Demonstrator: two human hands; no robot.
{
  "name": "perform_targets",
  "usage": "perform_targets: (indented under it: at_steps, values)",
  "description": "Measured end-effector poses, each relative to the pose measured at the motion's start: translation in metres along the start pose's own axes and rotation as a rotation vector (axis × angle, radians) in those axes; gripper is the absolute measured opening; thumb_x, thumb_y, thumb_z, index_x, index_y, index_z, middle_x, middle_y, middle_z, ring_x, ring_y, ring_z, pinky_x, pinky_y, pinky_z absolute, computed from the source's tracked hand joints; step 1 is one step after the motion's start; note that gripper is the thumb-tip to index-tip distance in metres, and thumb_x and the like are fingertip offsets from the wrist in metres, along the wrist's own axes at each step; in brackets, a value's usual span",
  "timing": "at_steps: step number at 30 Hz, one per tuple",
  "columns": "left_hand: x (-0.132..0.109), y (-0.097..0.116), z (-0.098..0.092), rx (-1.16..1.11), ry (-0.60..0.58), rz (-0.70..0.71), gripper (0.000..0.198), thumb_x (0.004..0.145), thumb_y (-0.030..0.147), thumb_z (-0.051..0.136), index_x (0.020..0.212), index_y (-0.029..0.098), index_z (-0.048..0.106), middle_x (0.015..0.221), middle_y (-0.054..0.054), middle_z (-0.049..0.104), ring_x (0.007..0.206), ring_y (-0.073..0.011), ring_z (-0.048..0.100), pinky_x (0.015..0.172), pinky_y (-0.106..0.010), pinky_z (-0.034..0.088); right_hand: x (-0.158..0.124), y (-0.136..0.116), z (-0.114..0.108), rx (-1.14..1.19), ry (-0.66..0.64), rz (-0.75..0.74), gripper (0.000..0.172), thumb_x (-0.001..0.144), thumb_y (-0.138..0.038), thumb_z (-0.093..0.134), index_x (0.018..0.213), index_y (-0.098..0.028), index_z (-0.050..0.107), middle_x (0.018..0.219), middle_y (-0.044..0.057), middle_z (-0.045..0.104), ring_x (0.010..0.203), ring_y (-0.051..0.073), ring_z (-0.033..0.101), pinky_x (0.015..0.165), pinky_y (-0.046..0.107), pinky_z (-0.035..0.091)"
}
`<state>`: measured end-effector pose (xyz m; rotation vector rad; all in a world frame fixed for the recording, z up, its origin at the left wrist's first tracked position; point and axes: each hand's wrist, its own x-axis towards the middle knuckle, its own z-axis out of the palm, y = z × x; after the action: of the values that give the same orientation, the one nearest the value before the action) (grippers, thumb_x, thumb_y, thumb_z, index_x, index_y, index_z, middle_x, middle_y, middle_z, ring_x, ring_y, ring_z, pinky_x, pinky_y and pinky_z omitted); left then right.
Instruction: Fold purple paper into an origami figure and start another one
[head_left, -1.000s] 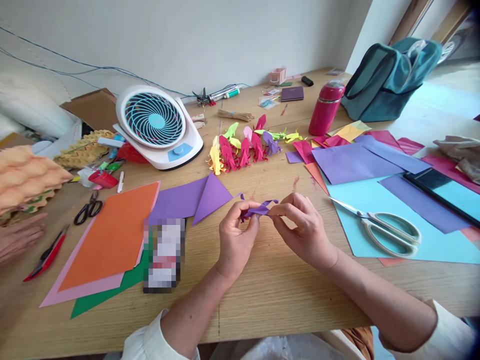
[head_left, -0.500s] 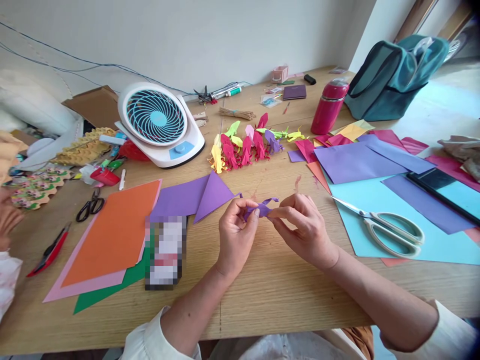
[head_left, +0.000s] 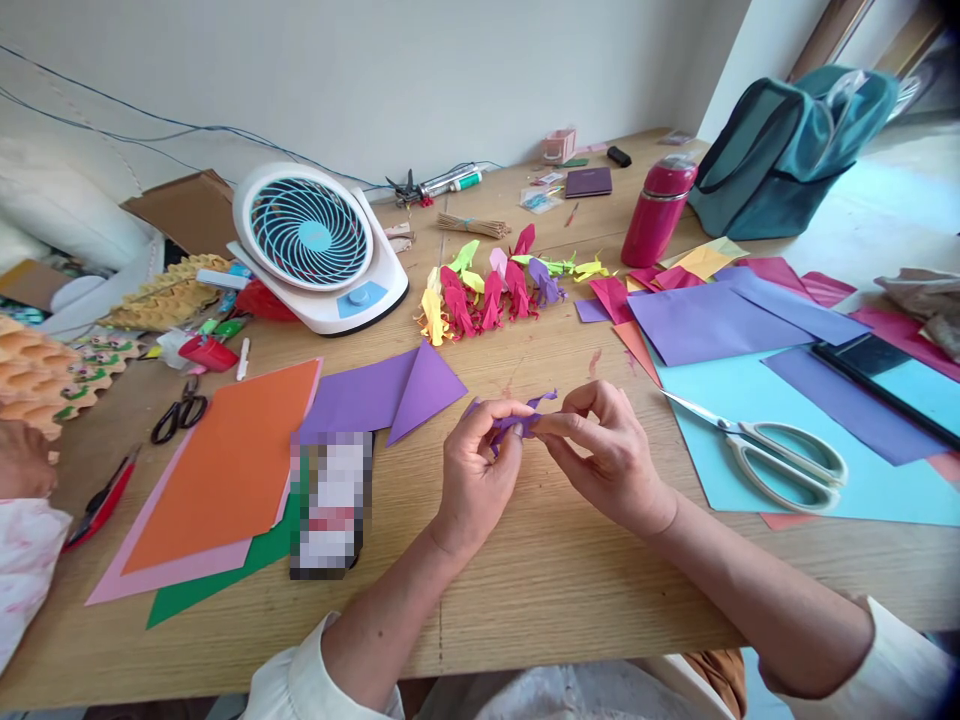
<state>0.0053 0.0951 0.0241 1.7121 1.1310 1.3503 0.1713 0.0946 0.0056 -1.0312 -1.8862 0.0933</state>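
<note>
Between my two hands, above the wooden table, is a small purple folded-paper figure [head_left: 525,421] with thin curled strips sticking out. My left hand [head_left: 484,465] pinches its left side between thumb and fingers. The fingertips of my right hand [head_left: 607,455] are closed on its right side. Fingers cover much of the figure. Past my hands lies a cluster of folded-paper figures [head_left: 491,290] in yellow, pink, green and purple. To the left is a purple paper sheet [head_left: 367,393] with a folded triangular end. White-handled scissors [head_left: 787,455] lie open on light blue paper [head_left: 697,420] at right.
Orange paper [head_left: 232,460] and a pixelated phone-shaped object [head_left: 332,505] lie at left, near black scissors [head_left: 180,412] and red-handled pliers [head_left: 105,500]. A fan [head_left: 315,240], a pink bottle [head_left: 660,212] and a teal bag [head_left: 787,160] stand behind. Another person's hand [head_left: 26,460] is at far left.
The purple figure has turned slightly in my fingers, and my left hand has shifted a little right. At far left, the other person's hand and sleeve have moved, showing more of an orange bumpy tray.
</note>
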Motion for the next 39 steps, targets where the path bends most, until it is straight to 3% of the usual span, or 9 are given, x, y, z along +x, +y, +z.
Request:
perform_targets:
  at_steps: [5, 9, 14, 19, 25, 39]
  values:
    - [-0.003, -0.004, 0.003, -0.093, 0.021, -0.12, 0.014, 0.085, 0.014, 0.063, 0.094, 0.023, 0.057, 0.081, 0.002, 0.058, 0.073, -0.0107, 0.058, 0.071, -0.021, 0.049, 0.001, -0.001, 0.0, -0.07, -0.008, -0.052, 0.01, 0.092, -0.02, 0.062, 0.092, -0.025, 0.071, 0.083, 0.003, 0.054, 0.074, 0.016, 0.049, 0.072, 0.035, 0.037]
    - [-0.003, -0.004, 0.003, -0.085, 0.027, -0.112, 0.013, 0.085, 0.013, 0.061, 0.091, 0.022, 0.054, 0.077, 0.003, 0.056, 0.07, -0.0098, 0.056, 0.07, -0.02, 0.048, 0.002, -0.002, 0.0, -0.034, -0.01, -0.023, 0.008, 0.092, -0.02, 0.063, 0.09, -0.023, 0.069, 0.084, 0.004, 0.055, 0.077, 0.017, 0.051, 0.074, 0.036, 0.039]
    - [-0.002, -0.002, 0.002, -0.028, 0.02, -0.044, 0.016, 0.084, 0.007, 0.056, 0.091, 0.021, 0.06, 0.084, 0.001, 0.063, 0.075, -0.0107, 0.059, 0.071, -0.02, 0.048, 0.006, -0.005, -0.001, 0.162, 0.024, 0.11, 0.007, 0.091, -0.019, 0.064, 0.09, -0.024, 0.068, 0.084, 0.004, 0.054, 0.082, 0.02, 0.054, 0.075, 0.038, 0.045]
    - [-0.002, -0.002, 0.0, 0.058, 0.005, 0.025, 0.018, 0.085, 0.006, 0.054, 0.092, 0.021, 0.061, 0.086, 0.0, 0.064, 0.075, -0.011, 0.059, 0.069, -0.02, 0.048, 0.011, -0.007, -0.003, 0.37, 0.016, 0.253, 0.006, 0.09, -0.019, 0.063, 0.085, -0.023, 0.065, 0.096, 0.006, 0.06, 0.096, 0.022, 0.059, 0.086, 0.04, 0.047]
    - [-0.004, -0.008, 0.0, 0.124, -0.038, 0.094, 0.017, 0.085, 0.009, 0.059, 0.097, 0.021, 0.062, 0.091, -0.003, 0.065, 0.084, -0.015, 0.063, 0.077, -0.025, 0.051, 0.01, -0.007, -0.003, 0.507, -0.043, 0.389, 0.008, 0.093, -0.023, 0.061, 0.085, -0.022, 0.062, 0.088, 0.003, 0.066, 0.089, 0.02, 0.063, 0.083, 0.037, 0.049]
    - [-0.004, -0.003, 0.001, 0.105, -0.021, 0.093, 0.007, 0.089, 0.014, 0.061, 0.093, 0.02, 0.06, 0.086, -0.001, 0.063, 0.076, -0.0108, 0.059, 0.069, -0.02, 0.048, 0.01, -0.008, -0.003, 0.519, -0.022, 0.347, 0.008, 0.092, -0.02, 0.061, 0.084, -0.022, 0.061, 0.089, 0.003, 0.066, 0.089, 0.019, 0.062, 0.084, 0.036, 0.049]
